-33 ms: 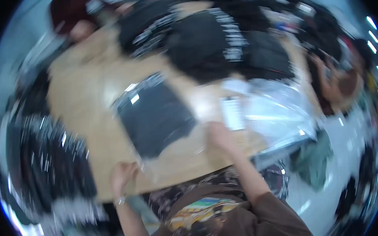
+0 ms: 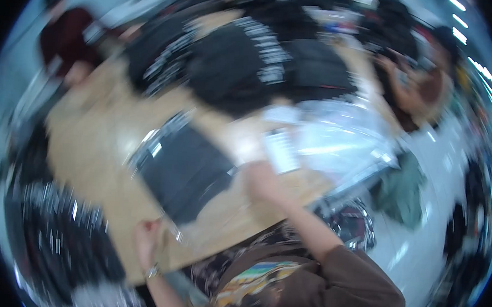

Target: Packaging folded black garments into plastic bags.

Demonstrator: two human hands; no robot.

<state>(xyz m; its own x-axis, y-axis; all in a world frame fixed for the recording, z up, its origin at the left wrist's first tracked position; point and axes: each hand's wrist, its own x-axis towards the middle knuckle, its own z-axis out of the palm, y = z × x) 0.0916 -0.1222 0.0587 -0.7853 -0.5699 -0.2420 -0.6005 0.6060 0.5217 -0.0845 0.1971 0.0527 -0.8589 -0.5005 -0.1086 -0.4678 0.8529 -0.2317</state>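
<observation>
A dark folded garment (image 2: 188, 169) lies on the wooden table in front of me, with shiny clear plastic (image 2: 154, 148) around its edges, like a bag. My left hand (image 2: 147, 239), a watch on its wrist, is near the table's front edge beside the garment's lower left corner. Its fingers are curled closed, and blur hides whatever they hold. To the right of the garment, my right hand (image 2: 260, 180) is low over the table, smeared by motion so its fingers cannot be made out. Just beyond it lies a white printed sheet or card (image 2: 281, 150).
Clear plastic bags (image 2: 341, 137) are piled at the right edge. Black printed garments (image 2: 229, 67) form stacks across the far side. More dark bagged items (image 2: 66, 238) stand at the left, and green cloth (image 2: 401, 190) hangs at the right. Other people are at the far left and right.
The whole view has shifted, so the table and most things on it appear farther left and lower. Both hands keep roughly the same places beside the garment.
</observation>
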